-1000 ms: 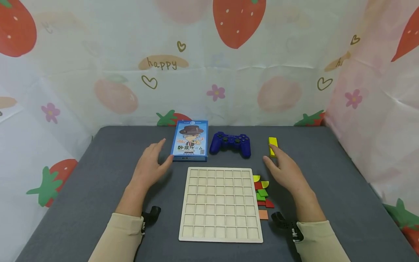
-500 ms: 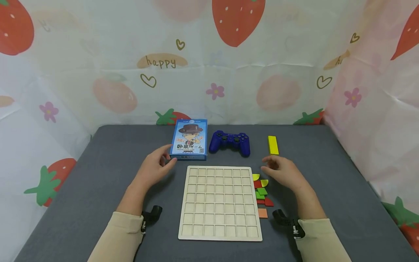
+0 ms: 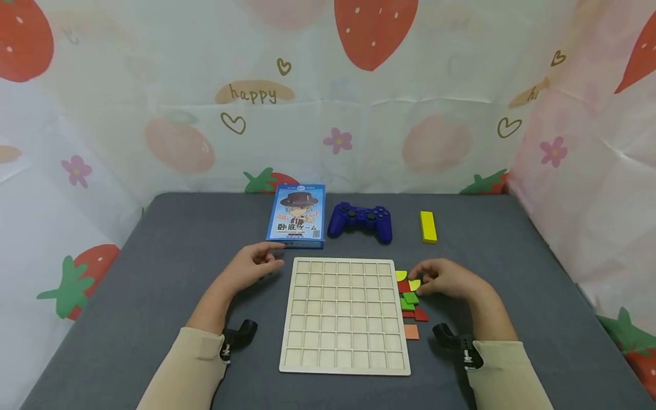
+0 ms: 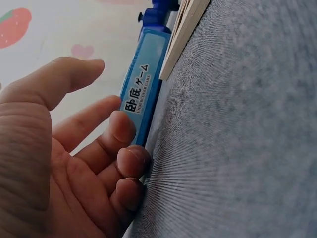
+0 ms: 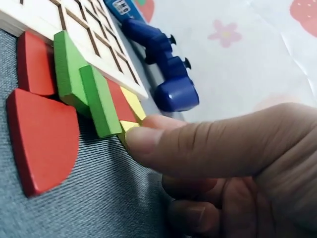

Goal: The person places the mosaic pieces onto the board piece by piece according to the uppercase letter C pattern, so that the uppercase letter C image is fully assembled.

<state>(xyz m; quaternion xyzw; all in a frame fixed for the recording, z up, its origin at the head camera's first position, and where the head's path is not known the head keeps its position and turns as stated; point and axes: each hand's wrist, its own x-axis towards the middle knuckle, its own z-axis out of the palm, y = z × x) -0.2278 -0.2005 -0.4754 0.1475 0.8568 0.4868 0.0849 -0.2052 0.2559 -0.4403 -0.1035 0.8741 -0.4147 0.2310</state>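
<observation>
At the right edge of the wooden grid board (image 3: pixel 344 313) lie small coloured blocks, among them a yellow quarter-round block (image 3: pixel 414 285). My right hand (image 3: pixel 453 279) pinches that yellow block between thumb and index finger; in the right wrist view the thumb (image 5: pixel 143 141) covers much of it. Beside it are green blocks (image 5: pixel 101 101), partly stacked, and a red rounded block (image 5: pixel 44 141). My left hand (image 3: pixel 251 267) holds nothing, its fingers loosely bent over the cloth. It hovers between the board's upper left corner and the blue game box (image 3: pixel 297 216), whose printed side shows in the left wrist view.
A dark blue game controller (image 3: pixel 360 219) lies right of the box, behind the board. Farther right is a yellow rectangular block (image 3: pixel 428 226). An orange square block (image 3: pixel 411 332) sits by the board's right edge. A strawberry-print curtain (image 3: pixel 338 114) hangs behind the table.
My right hand has come down from beside the yellow rectangular block to the coloured blocks and closed its fingertips on a yellow one. My left hand has shifted slightly right and nearer, below the box.
</observation>
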